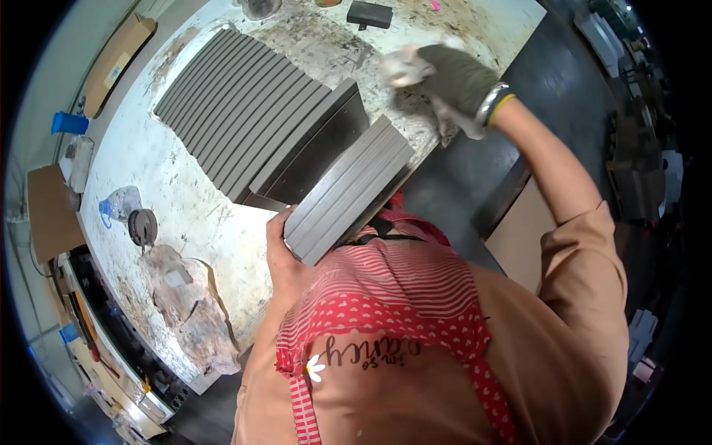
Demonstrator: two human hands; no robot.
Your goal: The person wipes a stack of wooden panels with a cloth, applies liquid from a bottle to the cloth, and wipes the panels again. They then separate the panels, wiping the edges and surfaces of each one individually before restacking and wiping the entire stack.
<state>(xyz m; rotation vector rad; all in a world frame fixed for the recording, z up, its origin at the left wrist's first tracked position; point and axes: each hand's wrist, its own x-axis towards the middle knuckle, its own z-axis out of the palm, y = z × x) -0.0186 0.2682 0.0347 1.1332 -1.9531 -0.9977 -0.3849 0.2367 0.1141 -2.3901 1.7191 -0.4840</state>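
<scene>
My bare left hand (283, 256) grips the lower left end of a block of long grey slats (348, 189), tilted up against the front of my apron. Its fingers wrap round that end, partly hidden behind the block. Over the far right of the table, my right hand (452, 78) wears a grey and white glove and is smeared by motion. Whitish material shows about its fingers; whether this is cloth or glove is unclear. Left of the block, a long row of similar dark grey slatted pieces (245, 111) stands on the table, ending in a flat-faced piece (319, 152).
The stained white table (245, 256) bears a crumpled rag (185, 297), a clear plastic bottle (124, 202) and a round dark roll (142, 226) at left. A small black box (369, 14) lies at the far edge. Cardboard (523, 230) stands beyond the table's right edge.
</scene>
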